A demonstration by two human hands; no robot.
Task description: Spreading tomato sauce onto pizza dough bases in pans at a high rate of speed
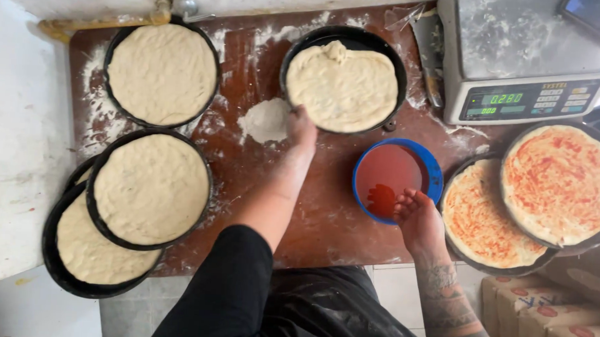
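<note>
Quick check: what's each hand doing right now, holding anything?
Left hand: gripping the rim of the dough pan.
Right hand: fingers in the blue sauce bowl; grip cannot be told.

A floured reddish-brown desk [325, 216] filled the frame's middle. On it sat black dough pans [162, 74] at upper left and centre, a flour heap [265, 119], a blue sauce bowl [430, 168], sauced bases [561, 184] and a scale [523, 57] at right.

A grey scale's green-lit screen [523, 103] sits top right (2 readouts); red-spotted cardboard boxes [547, 317] bottom right.
</note>
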